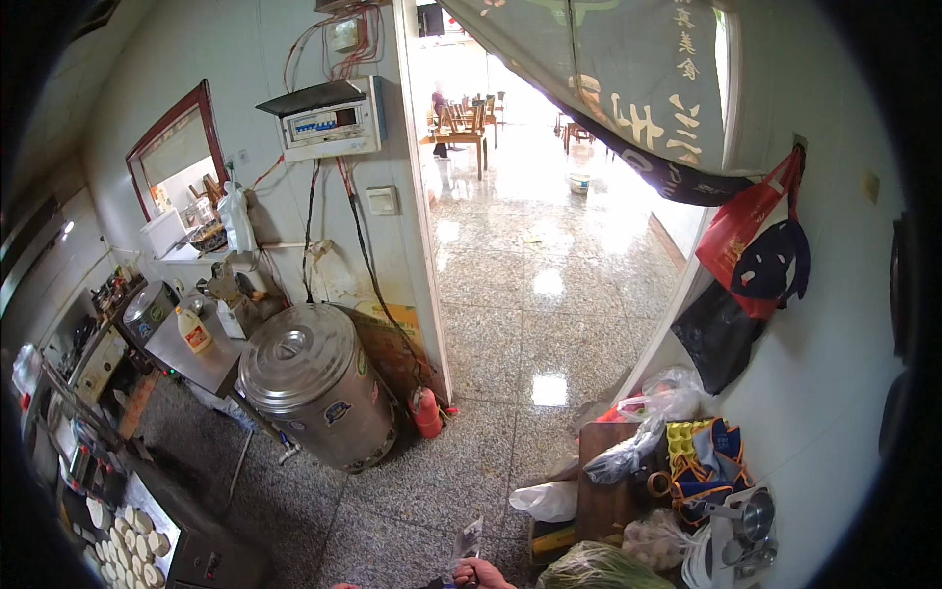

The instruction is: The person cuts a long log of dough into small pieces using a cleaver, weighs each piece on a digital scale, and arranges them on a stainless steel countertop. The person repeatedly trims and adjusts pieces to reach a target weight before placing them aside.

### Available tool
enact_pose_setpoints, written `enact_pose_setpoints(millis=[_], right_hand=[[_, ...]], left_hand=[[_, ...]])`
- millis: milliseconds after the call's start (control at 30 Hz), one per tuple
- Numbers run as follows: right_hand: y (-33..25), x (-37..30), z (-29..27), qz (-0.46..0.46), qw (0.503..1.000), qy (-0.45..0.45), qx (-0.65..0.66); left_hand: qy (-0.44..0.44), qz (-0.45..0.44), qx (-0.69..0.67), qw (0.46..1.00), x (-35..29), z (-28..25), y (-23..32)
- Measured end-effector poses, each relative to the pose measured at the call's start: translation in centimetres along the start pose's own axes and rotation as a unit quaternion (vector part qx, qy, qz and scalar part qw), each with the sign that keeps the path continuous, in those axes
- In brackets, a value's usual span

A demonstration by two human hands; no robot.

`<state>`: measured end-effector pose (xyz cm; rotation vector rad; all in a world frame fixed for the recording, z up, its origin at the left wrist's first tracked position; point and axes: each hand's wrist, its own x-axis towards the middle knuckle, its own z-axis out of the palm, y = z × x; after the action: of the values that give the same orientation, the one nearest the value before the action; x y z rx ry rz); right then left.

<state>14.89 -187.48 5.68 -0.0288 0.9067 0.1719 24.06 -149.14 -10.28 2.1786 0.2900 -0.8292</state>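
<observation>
At the lower edge, right of the middle, my right hand is closed round the dark handle of a flat metal-bladed tool. Its broad, shiny end points up and away from me over the speckled floor; the exact kind is unclear. Only a sliver of my left hand shows at the bottom rim, so its fingers are hidden. Right of my right hand lies a bundle of long green vegetables. Pale round dough pieces cover a flat surface at the lower left.
A doorway with a hanging curtain opens ahead onto a room with chairs. Left of it stand a large steel drum, a red fire extinguisher and a metal table. Bags, a brown board and pans crowd the right wall.
</observation>
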Motion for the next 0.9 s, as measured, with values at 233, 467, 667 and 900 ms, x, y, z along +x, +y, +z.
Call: enact_pose_setpoints(millis=[233, 467, 667, 900], right_hand=[[2.8, 3.7, -2.3, 0.033, 0.996, -0.038, -0.075], [7.7, 4.1, 0.3, 0.187, 0.971, 0.056, -0.142], [21.3, 5.5, 2.3, 0.156, 0.924, 0.075, -0.342], [46.8, 3.9, 1.6, 0.381, 0.813, 0.002, -0.441]], left_hand=[[0.003, -0.154, -0.205, 0.967, -0.2, -1.6, -5.9], [0.148, -0.122, -0.300, 0.935, -9.3, -0.6, -14.4], [0.219, -0.205, -0.442, 0.845, -17.8, 1.8, -30.6], [0.290, -0.382, -0.398, 0.782, -33.5, 5.0, -54.0]])
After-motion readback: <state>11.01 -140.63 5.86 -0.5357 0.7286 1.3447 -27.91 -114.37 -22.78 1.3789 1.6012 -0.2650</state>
